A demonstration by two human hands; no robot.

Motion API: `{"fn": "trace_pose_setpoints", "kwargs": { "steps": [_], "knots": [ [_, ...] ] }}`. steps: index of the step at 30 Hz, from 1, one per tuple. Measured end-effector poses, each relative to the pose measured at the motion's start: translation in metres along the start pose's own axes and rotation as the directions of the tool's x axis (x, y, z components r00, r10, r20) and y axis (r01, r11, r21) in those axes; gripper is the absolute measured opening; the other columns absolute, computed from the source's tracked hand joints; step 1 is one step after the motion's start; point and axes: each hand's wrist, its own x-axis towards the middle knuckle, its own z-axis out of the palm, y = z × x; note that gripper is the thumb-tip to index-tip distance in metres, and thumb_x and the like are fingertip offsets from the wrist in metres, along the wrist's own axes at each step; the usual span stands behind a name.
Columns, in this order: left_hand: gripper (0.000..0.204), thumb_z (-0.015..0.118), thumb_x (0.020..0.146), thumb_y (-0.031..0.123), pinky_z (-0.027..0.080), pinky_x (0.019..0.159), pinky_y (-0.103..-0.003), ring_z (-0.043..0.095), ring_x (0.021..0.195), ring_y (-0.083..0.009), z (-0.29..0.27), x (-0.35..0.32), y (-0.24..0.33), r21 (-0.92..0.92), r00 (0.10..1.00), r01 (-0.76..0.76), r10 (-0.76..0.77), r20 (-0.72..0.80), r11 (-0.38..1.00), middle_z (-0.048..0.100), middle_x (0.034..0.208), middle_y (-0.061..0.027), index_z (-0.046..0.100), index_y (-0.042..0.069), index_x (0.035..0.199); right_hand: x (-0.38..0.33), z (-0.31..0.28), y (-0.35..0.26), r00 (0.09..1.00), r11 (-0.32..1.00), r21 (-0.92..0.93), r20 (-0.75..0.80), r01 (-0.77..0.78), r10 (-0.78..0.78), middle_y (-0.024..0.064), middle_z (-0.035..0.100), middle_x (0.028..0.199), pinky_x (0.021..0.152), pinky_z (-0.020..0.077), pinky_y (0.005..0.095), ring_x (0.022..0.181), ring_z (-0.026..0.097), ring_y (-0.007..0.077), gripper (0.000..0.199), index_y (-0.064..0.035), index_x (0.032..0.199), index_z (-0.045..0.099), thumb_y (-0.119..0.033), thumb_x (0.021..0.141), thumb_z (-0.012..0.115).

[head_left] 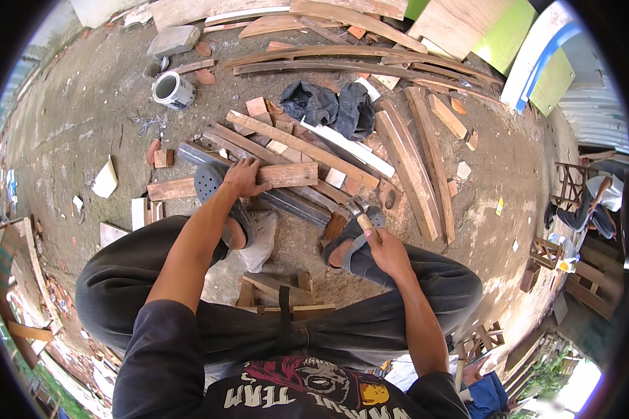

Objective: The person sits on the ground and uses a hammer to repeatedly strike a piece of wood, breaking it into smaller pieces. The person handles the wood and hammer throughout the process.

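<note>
A can (181,100) stands on the ground (63,133) at far left, with a stone (173,42) beyond it. A black cloth (309,103) lies crumpled far centre. At far right are a blue-edged white panel (541,42), a green board (553,82) and a corrugated sheet (594,101). A white shard (105,178) lies left.

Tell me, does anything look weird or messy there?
Yes: a crumpled dark cloth looks odd, bunched up among wood scraps beyond the left hand, which rests on a short board. The scraps lie at all angles, so it looks messy.

Pale lettering (278,396) on dark shirt (307,405).
</note>
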Motion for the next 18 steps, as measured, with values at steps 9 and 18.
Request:
{"fn": "trace_pose_setpoints", "kwargs": {
  "steps": [9, 18],
  "knots": [
    [0.065, 0.055, 0.088, 0.065, 0.043, 0.097, -0.048, 0.061, 0.107, -0.0351, 0.034, 0.011, 0.015, -0.099, 0.889, 0.047, -0.086, -0.449, 0.994, 0.068, 0.108, -0.0171, 0.072, 0.004, 0.102, 0.01, 0.007, -0.015, 0.999, 0.984, 0.174, -0.014, 0.038, -0.036, 0.013, 0.053, 0.066, 0.06, 0.043, 0.0399, 0.062, 0.055, 0.0232, 0.048, 0.0017, 0.087, 0.057, -0.045, 0.099, 0.058],
    [0.071, 0.06, 0.08, 0.072, 0.038, 0.097, -0.049, 0.058, 0.106, -0.0285, 0.039, 0.018, 0.007, -0.039, 0.84, -0.075, 0.042, -0.54, 0.996, 0.066, 0.104, -0.0096, 0.074, 0.007, 0.102, 0.109, 0.067, -0.063, 0.965, 0.924, 0.294, -0.171, 0.243, -0.2, 0.0023, 0.046, 0.058, 0.045, 0.0382, 0.0339, 0.046, 0.046, 0.0137, 0.049, -0.0038, 0.079, 0.05, -0.047, 0.102, 0.053]
  ]
}}
